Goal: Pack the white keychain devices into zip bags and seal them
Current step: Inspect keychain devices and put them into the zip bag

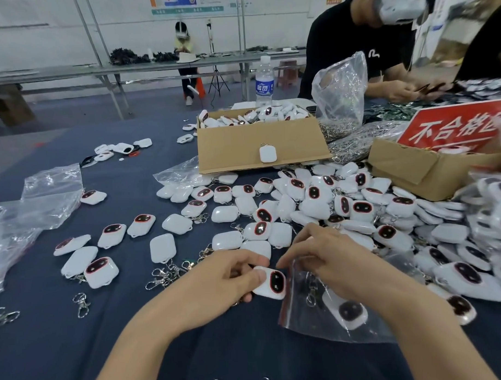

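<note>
My left hand [218,279] pinches a white keychain device [271,283] with a dark red-rimmed face, right at the mouth of a clear zip bag [327,318]. My right hand [328,258] grips the bag's open top edge. Inside the bag lies another white device [347,311] with its metal clasp. Several loose white devices [315,207] are spread over the dark blue table [79,352] beyond my hands, some face up, some face down.
An open cardboard box [259,144] full of devices stands at the middle back, with a water bottle [264,81] behind it. A second box with a red sign [451,126] sits right. Empty clear bags [45,197] lie left. Loose clasps [167,275] lie near my left hand. A person in black [360,38] works opposite.
</note>
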{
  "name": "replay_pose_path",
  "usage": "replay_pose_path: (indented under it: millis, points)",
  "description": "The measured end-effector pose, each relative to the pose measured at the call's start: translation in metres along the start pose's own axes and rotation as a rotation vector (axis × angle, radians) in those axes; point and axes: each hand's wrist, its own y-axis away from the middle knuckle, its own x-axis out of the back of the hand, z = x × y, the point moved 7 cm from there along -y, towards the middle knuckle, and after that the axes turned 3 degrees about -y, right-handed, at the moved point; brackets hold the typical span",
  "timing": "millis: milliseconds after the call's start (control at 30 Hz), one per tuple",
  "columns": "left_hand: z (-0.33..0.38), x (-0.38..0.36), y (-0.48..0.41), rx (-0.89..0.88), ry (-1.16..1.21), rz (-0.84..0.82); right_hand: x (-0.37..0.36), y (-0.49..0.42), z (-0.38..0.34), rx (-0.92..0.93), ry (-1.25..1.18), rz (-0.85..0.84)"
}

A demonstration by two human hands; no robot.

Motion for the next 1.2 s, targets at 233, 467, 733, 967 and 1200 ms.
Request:
replay_pose_path:
  millis: [233,467,733,967,1200]
  points:
    - [0.004,-0.003,-0.001,-0.007,0.018,0.011,0.002,-0.001,0.001,-0.011,-0.105,0.04]
    - [0.024,-0.023,-0.007,0.003,0.03,0.052,0.007,0.001,-0.007,0.007,-0.23,0.064]
    - [0.036,-0.028,0.001,0.093,0.182,0.032,0.014,0.002,-0.006,0.0,-0.293,0.137]
    - [0.033,-0.023,-0.001,0.108,0.293,0.046,0.012,0.002,-0.012,-0.003,-0.274,0.1]
    - [0.018,0.021,-0.002,-0.029,-0.363,0.496,0.003,0.007,-0.018,-0.008,-0.396,-0.027]
